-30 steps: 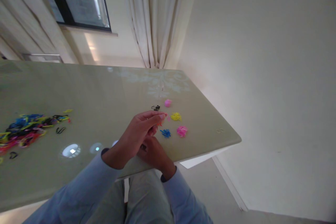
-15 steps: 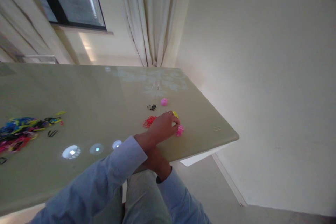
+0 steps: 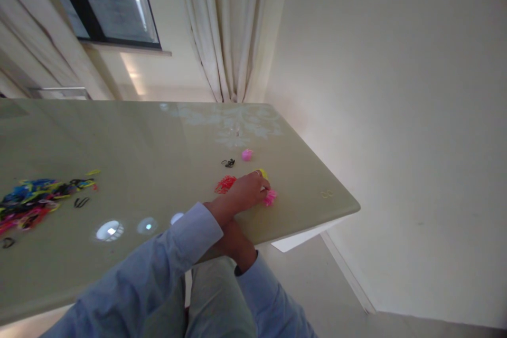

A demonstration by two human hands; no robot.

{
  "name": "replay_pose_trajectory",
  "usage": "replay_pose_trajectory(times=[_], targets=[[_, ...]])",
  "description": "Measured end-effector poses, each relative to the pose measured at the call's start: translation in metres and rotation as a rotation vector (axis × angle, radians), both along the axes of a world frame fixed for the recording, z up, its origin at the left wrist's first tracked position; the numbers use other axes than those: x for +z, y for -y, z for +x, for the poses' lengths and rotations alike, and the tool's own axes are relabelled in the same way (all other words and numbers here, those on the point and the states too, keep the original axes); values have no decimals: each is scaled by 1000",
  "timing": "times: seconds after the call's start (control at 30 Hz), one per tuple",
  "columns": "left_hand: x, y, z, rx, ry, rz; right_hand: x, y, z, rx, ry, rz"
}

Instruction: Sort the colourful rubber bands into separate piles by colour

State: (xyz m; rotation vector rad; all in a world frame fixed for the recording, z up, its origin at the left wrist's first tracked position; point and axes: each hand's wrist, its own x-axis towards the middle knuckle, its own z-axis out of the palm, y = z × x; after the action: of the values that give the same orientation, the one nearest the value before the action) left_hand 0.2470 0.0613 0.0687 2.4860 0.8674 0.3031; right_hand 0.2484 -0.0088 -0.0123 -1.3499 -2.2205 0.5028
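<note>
My left hand [image 3: 250,191] reaches across to the right, its fingertips pinched together at a small pile of pink rubber bands [image 3: 270,198]. Whatever sits between those fingertips is too small to make out. Just beyond the fingers a few yellow rubber bands [image 3: 263,173] show, partly covered by the hand. Beside the hand's left side is a pile of red rubber bands [image 3: 225,184]. My right hand [image 3: 233,238] rests at the table's near edge beneath the left wrist, its fingers hidden.
Farther back lie some black rubber bands [image 3: 228,163] and a pink ball-like bundle [image 3: 247,155]. A large mixed heap of coloured bands [image 3: 35,198] spreads at the left. Two pale bands [image 3: 327,194] lie near the right corner of the glossy table [image 3: 158,142].
My left fingertips have drawn closer together at the pink bands. The view has shifted slightly; my right hand stays at the table edge.
</note>
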Motion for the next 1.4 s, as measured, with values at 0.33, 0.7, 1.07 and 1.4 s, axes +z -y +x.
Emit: replay_pose_trajectory(times=[0.33, 0.7, 1.07, 1.4], targets=[[10, 16, -52, 216, 371, 63, 6, -3, -7, 59, -92, -91], [-30, 42, -209, 658, 365, 133, 34, 3, 1, 57, -365, -74], [-40, 54, -277, 948, 769, -158, 56, -14, -12, 80, -159, -219], [-47, 53, -273, 873, 685, -96, 101, -89, -166, 307, -153, -82]])
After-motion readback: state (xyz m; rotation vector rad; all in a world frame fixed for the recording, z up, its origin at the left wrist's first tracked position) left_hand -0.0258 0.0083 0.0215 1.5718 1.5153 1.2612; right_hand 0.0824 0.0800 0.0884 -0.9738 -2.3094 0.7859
